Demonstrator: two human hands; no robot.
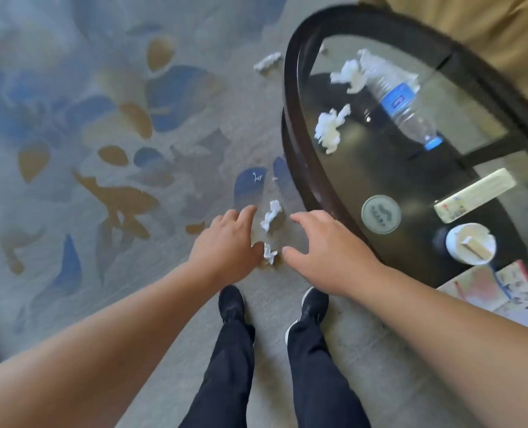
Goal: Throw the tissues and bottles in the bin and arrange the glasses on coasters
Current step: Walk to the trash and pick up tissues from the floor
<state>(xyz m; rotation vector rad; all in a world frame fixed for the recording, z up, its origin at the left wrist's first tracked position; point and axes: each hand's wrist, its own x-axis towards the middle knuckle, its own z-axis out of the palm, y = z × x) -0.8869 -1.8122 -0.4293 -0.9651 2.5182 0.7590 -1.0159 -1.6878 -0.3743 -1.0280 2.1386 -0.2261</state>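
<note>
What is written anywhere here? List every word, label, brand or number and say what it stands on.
No text here can be read.
Blue label on the bottle: a white mark, too blurred to read.
coaster: marks in its middle, too blurred to read.
remote: coloured buttons, any print too small.
printed paper at the lower right: pictures and print, blurred.

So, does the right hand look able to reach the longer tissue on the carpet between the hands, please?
Probably yes: the right hand is open close beside the longer tissue, with only carpet between them.
</note>
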